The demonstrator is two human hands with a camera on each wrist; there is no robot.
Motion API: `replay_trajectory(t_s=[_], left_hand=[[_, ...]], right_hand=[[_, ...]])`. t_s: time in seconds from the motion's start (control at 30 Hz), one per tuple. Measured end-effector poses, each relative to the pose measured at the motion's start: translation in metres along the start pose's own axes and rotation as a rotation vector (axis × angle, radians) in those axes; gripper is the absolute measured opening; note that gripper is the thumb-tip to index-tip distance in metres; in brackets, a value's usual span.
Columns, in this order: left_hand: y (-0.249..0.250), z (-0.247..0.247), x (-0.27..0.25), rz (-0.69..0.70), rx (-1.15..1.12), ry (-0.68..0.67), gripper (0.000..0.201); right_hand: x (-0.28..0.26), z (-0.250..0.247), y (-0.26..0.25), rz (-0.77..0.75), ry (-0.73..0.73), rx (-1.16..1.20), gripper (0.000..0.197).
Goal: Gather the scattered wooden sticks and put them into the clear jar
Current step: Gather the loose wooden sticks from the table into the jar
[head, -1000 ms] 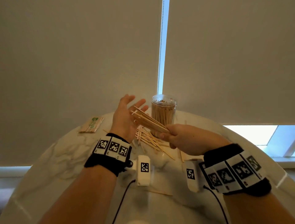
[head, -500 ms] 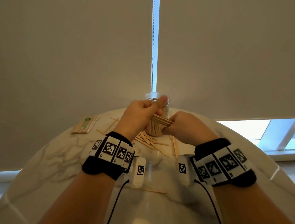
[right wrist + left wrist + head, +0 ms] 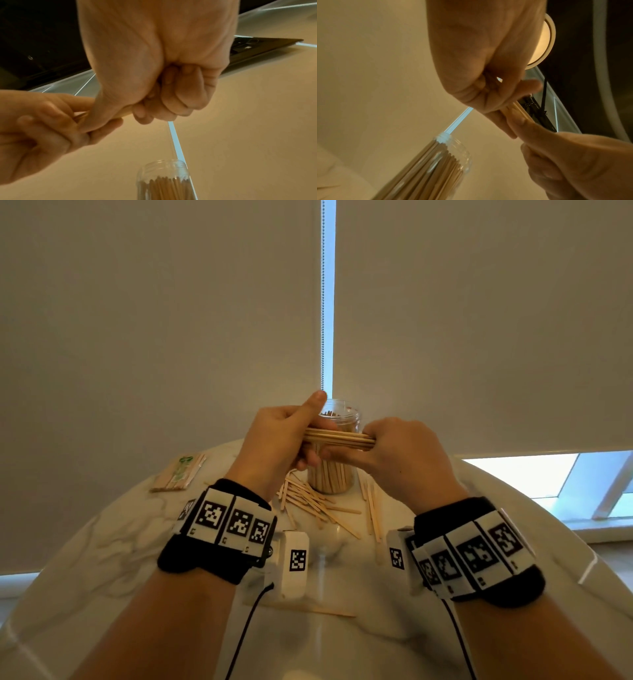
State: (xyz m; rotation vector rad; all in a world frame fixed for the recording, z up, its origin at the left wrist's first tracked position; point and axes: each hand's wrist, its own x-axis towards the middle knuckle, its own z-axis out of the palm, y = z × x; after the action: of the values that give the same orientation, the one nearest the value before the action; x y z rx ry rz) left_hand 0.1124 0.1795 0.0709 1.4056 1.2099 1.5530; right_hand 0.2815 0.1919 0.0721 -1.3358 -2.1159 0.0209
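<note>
Both hands are up over the table [image 3: 102,542], sharing one bundle [image 3: 337,438] of wooden sticks held level in front of the jar [image 3: 342,419]. The left hand [image 3: 281,440] curls round the bundle's left end, thumb sticking up past the jar's rim; the right hand [image 3: 397,453] is wrapped round the right end, thumb lying along the underside. From the left wrist view the bundle [image 3: 517,111] runs out of the left hand [image 3: 479,60] straight into the right hand [image 3: 573,155], with the jar [image 3: 436,169] below, packed with upright sticks. The right wrist view shows the right hand [image 3: 154,60] fisted on the sticks, the left hand [image 3: 42,128] meeting it, and the open-topped jar [image 3: 164,180] underneath. More loose sticks [image 3: 315,501] lie scattered at the jar's foot, and a wrapped packet [image 3: 180,472] sits far left.
</note>
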Motion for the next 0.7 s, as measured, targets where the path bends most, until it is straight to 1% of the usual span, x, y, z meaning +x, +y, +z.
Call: replay_trajectory(t_s=[0.07, 0.1, 0.17, 0.2, 0.23, 0.27, 0.33, 0.37, 0.43, 0.47, 0.53, 0.6, 0.7], left_hand=[[0.002, 0.001, 0.001, 0.044, 0.166, -0.016, 0.042], [0.002, 0.0, 0.002, 0.079, 0.251, 0.012, 0.041], [0.004, -0.004, 0.003, 0.149, 0.356, 0.127, 0.04], [0.006, -0.006, 0.003, 0.165, 0.377, 0.174, 0.043], [0.008, -0.007, 0.002, 0.162, 0.403, 0.186, 0.047], [0.01, -0.006, 0.001, 0.148, 0.432, 0.162, 0.054], [0.009, -0.001, 0.0, 0.134, 0.44, 0.13, 0.063], [0.007, 0.001, 0.0, 0.131, 0.416, 0.151, 0.063], [0.002, 0.003, 0.001, 0.057, 0.309, 0.176, 0.055], [0.0, 0.004, 0.002, 0.001, 0.244, 0.171, 0.049], [-0.006, 0.006, 0.002, -0.06, 0.163, 0.18, 0.045], [-0.011, 0.01, 0.002, -0.031, 0.188, 0.219, 0.051], [-0.018, 0.015, 0.0, 0.072, 0.325, 0.247, 0.063]], right_hand=[[-0.001, -0.004, 0.003, 0.046, -0.029, -0.02, 0.065], [0.0, -0.005, 0.003, 0.058, -0.042, -0.028, 0.066], [0.0, -0.006, 0.002, 0.073, -0.05, -0.052, 0.067], [0.0, -0.006, 0.001, 0.079, -0.045, -0.058, 0.066], [-0.001, -0.007, -0.001, 0.082, -0.043, -0.06, 0.065], [-0.002, -0.009, -0.003, 0.077, -0.05, -0.056, 0.063], [-0.003, -0.011, -0.007, 0.05, -0.091, 0.005, 0.059], [-0.003, -0.011, -0.007, 0.037, -0.123, 0.082, 0.06], [-0.001, -0.011, -0.006, 0.006, -0.153, 0.264, 0.064], [0.001, -0.009, -0.004, -0.01, -0.134, 0.317, 0.064], [0.003, -0.007, -0.002, -0.026, -0.074, 0.35, 0.054], [0.003, -0.003, 0.002, 0.002, -0.059, 0.367, 0.046], [0.003, -0.002, 0.009, 0.038, -0.103, 0.358, 0.046]])
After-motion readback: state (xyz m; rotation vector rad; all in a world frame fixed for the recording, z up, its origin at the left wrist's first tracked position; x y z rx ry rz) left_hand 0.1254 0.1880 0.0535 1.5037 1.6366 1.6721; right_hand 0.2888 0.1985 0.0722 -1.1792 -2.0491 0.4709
